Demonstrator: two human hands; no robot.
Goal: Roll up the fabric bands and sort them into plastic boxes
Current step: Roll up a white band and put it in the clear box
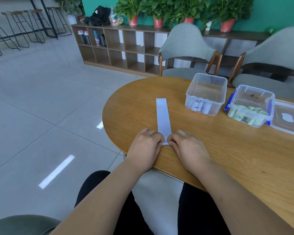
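**Hands.** Left hand (pixel 145 145) and right hand (pixel 189 147) sit side by side at the near edge of the table (pixel 219 158), fingers curled, both pinching the near end of 1 band. A small first turn of the roll shows between the fingertips.

**Fabric band.** 1 pale band (pixel 163 118), printed "20 LB" at the far end, lies flat and straight on the table, running away from the hands. Almost all of it is unrolled.

**Risks.** The first turn looks loose; uneven pressure from the 2 hands would likely skew it, so the roll would cone or telescope. The free length could drag sideways as it feeds in. A slack roll may spring open once released.

**Boxes.** 2 clear plastic boxes stand well apart from the hands, to the right and further back. Box 1 (pixel 223 92) holds white rolls (pixel 200 106). Box 2 (pixel 236 100), with blue clips, holds green rolls (pixel 258 110). A loose lid (pixel 290 122) lies just beside box 2.

**Surroundings.** 2 grey chairs (pixel 187 43) stand behind the table. Nothing lies between the band and the boxes.
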